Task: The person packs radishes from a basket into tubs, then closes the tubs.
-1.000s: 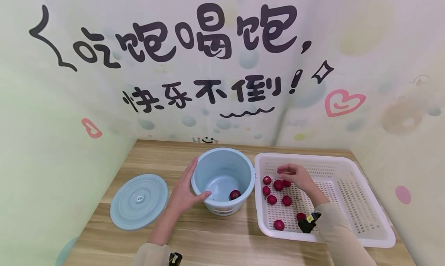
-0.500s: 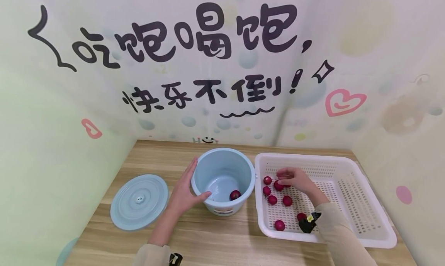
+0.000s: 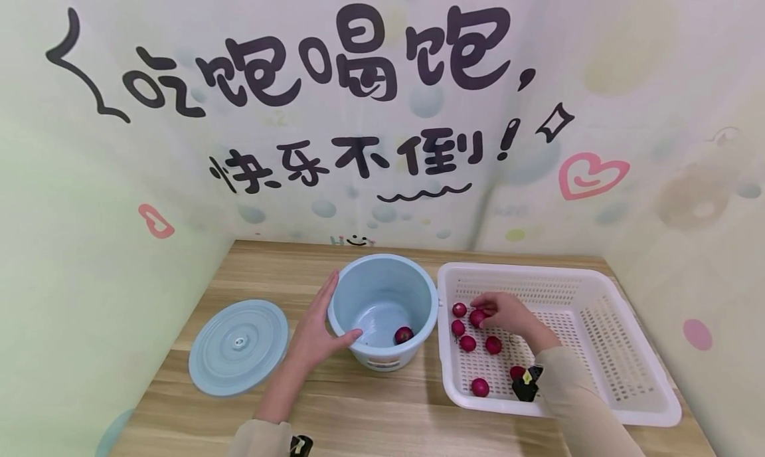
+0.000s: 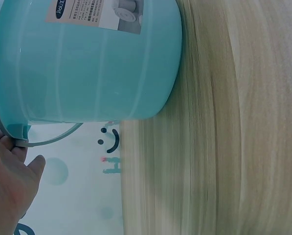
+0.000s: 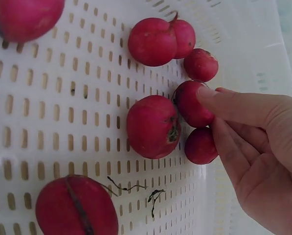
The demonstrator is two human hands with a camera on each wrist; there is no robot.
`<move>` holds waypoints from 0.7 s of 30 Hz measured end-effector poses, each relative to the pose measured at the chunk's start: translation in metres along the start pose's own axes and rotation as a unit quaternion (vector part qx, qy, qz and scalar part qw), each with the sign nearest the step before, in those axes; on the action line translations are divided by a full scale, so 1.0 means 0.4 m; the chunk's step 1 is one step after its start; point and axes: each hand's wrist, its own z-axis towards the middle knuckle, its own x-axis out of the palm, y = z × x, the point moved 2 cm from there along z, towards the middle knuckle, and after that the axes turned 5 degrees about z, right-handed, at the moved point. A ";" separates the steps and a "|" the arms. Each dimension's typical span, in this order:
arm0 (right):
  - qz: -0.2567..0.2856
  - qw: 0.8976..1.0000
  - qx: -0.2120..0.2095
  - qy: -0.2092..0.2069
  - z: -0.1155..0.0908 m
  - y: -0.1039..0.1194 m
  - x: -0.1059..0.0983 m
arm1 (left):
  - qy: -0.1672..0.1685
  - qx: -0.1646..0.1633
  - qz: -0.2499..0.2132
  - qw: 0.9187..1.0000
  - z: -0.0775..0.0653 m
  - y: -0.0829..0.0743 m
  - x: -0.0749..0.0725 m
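On the wood-grain counter (image 3: 370,420), nearest us, the dark wrist unit (image 3: 525,386) partly covers one red radish (image 3: 516,372). We see other radishes (image 5: 153,127) crowding the left part of the white basket (image 3: 532,269). Just left of it stands the blue bucket (image 3: 382,289), one round red piece (image 3: 403,335) at its bottom; further left lies the blue lid (image 3: 239,364). Behind rises the lettered wall (image 3: 358,208).

We find the left hand (image 3: 317,327) spread wide against the bucket, thumb at the near rim, fingers along the outside. The right hand (image 3: 508,313) has a narrow grip, thumb and fingers pinching a radish inside the basket's left wall (image 5: 190,106), neighbours close about it; we can't quite tell whether it rests on the mesh.

That wall stands between the pinched radish and the bucket's open mouth. Rightward, we see bare mesh stretching to the basket's far corner.
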 end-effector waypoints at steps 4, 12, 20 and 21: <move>-0.030 1.000 -0.002 -0.003 0.003 0.005 0.002 | -0.003 0.007 0.002 1.000 0.000 -0.001 -0.002; -0.042 0.999 0.006 -0.006 0.013 -0.001 0.005 | -0.005 0.009 0.003 1.000 0.001 0.002 -0.002; -0.052 0.999 -0.002 0.002 0.015 0.001 0.006 | -0.007 0.013 0.002 1.000 0.000 0.003 0.000; -0.057 0.998 -0.004 0.006 0.014 0.004 0.006 | -0.007 0.013 0.001 1.000 0.000 0.003 0.000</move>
